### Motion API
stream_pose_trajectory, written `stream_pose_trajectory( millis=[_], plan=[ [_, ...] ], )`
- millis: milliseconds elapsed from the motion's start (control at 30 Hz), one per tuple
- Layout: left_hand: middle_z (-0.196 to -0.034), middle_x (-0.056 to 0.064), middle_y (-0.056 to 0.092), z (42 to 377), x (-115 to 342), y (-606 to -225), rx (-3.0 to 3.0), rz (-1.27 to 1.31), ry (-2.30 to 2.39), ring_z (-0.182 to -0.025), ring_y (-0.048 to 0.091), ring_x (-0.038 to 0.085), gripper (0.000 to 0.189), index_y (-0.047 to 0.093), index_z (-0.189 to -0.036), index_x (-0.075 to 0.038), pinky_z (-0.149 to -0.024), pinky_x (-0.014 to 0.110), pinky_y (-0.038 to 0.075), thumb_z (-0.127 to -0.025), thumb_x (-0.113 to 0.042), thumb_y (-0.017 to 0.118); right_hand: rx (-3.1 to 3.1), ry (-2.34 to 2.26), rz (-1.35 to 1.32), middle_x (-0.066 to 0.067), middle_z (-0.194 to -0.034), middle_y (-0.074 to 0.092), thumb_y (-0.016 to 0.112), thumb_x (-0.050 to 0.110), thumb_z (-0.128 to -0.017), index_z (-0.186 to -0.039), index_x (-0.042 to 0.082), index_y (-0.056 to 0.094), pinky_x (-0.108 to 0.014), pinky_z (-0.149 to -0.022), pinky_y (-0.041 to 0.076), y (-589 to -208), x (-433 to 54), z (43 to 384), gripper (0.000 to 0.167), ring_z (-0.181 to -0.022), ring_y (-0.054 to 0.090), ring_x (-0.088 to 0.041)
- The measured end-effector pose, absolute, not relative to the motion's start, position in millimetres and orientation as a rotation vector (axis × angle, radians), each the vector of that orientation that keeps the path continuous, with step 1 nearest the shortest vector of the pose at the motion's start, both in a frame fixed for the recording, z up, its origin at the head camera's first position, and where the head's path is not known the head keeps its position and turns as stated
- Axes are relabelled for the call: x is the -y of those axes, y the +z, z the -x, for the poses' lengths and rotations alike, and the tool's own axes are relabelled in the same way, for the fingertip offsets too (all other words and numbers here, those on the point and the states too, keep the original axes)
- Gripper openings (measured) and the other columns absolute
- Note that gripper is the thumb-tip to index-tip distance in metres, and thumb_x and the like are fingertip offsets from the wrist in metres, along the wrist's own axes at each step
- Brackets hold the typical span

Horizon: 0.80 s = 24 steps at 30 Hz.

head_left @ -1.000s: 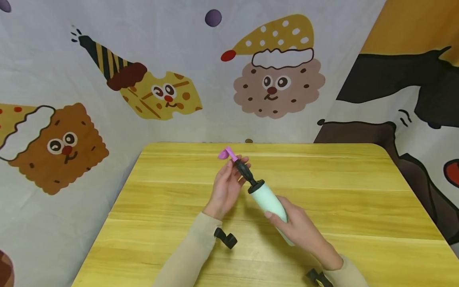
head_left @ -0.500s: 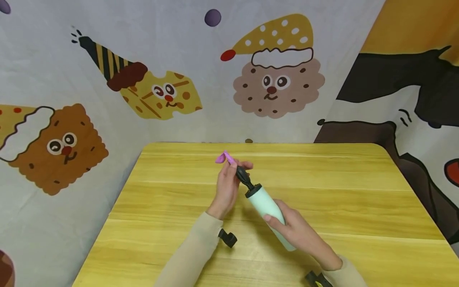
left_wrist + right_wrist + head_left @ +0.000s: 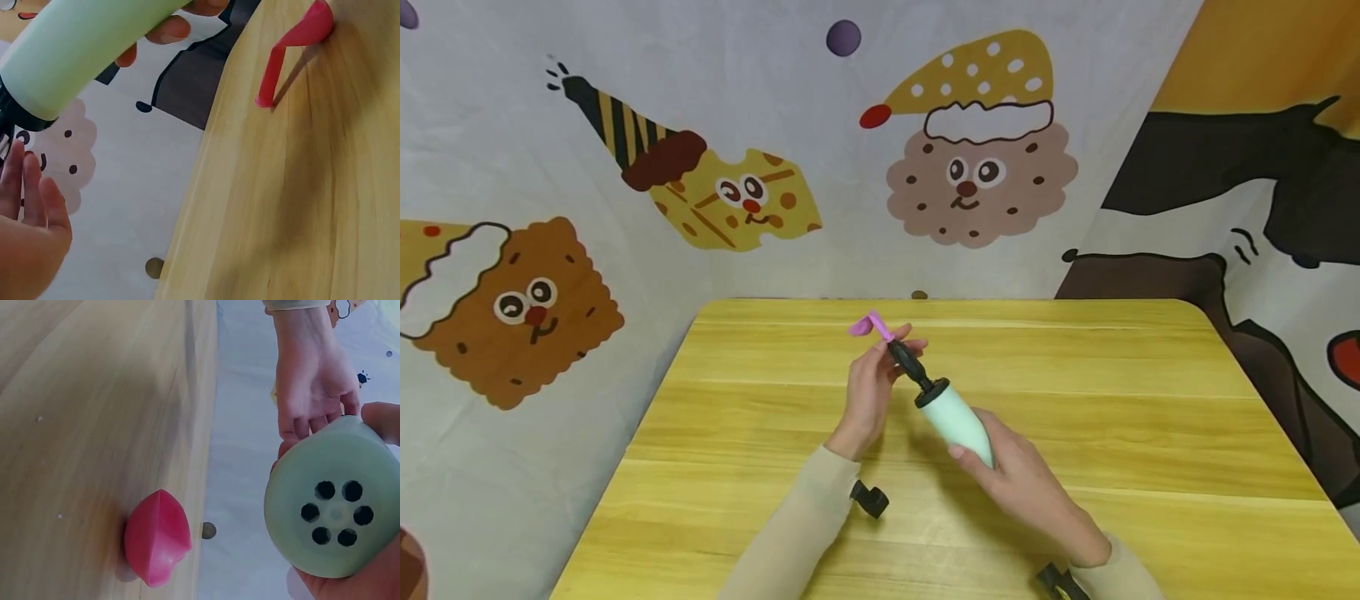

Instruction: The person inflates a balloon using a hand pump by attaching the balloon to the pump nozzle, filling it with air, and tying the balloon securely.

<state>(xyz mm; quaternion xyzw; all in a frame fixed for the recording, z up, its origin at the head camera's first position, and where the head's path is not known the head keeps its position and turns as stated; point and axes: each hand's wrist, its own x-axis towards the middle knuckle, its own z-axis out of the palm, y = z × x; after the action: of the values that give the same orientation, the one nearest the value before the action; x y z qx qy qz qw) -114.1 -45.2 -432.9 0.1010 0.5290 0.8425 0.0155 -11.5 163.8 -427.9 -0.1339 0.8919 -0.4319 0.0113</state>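
Note:
A mint-green hand pump (image 3: 957, 423) with a black nozzle (image 3: 907, 360) slants over the table, nozzle end up and left. My right hand (image 3: 1022, 475) grips its body. In the right wrist view, the pump's round end (image 3: 337, 514) shows several dark holes. A limp pink-purple balloon (image 3: 874, 322) sits at the nozzle tip, its free end folded over to the left. My left hand (image 3: 868, 387) pinches around the balloon's mouth at the tip, other fingers extended behind the nozzle. In the left wrist view, those fingers (image 3: 34, 194) reach up beside the black collar; the pinch itself is out of sight.
A red deflated balloon (image 3: 304, 36) lies on the wooden table (image 3: 737, 433), seen only in the wrist views. Behind the table hangs a pale cloth (image 3: 760, 67) printed with cartoon biscuits. Black camera mounts (image 3: 870, 500) are worn at both wrists.
My left hand and the nozzle dipped slightly, then came back up; the left thumb shifted off the balloon's neck. The pump's lower end, seen before below my right hand, is now hidden.

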Motion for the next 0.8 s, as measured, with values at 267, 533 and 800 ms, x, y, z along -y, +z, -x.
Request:
stream_pose_trajectory(
  millis=[267, 533, 800],
  plan=[
    [-0.121, 0.007, 0.069, 114, 44, -424, -1.340, -0.242, 2.820, -0.114, 0.063, 0.026, 0.028, 0.060, -0.126, -0.006, -0.103, 0.038, 0.048, -0.111, -0.026, 0.046, -2.894, -1.297, 0.392, -0.009, -0.114, 0.069, 0.075, 0.040, -0.096, -0.141, 0.006, 0.056, -0.041, -0.074, 0.055, -424, -168, 17, 0.059, -0.090, 0.063, -0.018],
    [-0.112, 0.007, 0.075, 112, 43, -425, -1.503, -0.159, 2.878, -0.106, 0.068, 0.019, 0.020, 0.076, -0.107, -0.010, -0.097, 0.035, 0.053, -0.108, -0.016, 0.057, -2.851, -1.328, 0.384, -0.010, -0.113, 0.070, 0.074, 0.039, -0.096, -0.142, 0.005, 0.055, -0.038, -0.072, 0.056, -426, -169, 14, 0.060, -0.088, 0.064, -0.017],
    [-0.104, 0.012, 0.078, 116, 51, -428, -2.513, -0.221, 2.507, -0.099, 0.070, 0.016, 0.015, 0.078, -0.108, 0.000, -0.091, 0.030, 0.055, -0.096, -0.009, 0.074, -2.553, -1.485, 0.382, -0.010, -0.101, 0.069, 0.059, 0.031, -0.107, -0.145, 0.000, 0.048, -0.032, -0.063, 0.057, -424, -175, 12, 0.050, -0.079, 0.067, -0.017]
  ],
)
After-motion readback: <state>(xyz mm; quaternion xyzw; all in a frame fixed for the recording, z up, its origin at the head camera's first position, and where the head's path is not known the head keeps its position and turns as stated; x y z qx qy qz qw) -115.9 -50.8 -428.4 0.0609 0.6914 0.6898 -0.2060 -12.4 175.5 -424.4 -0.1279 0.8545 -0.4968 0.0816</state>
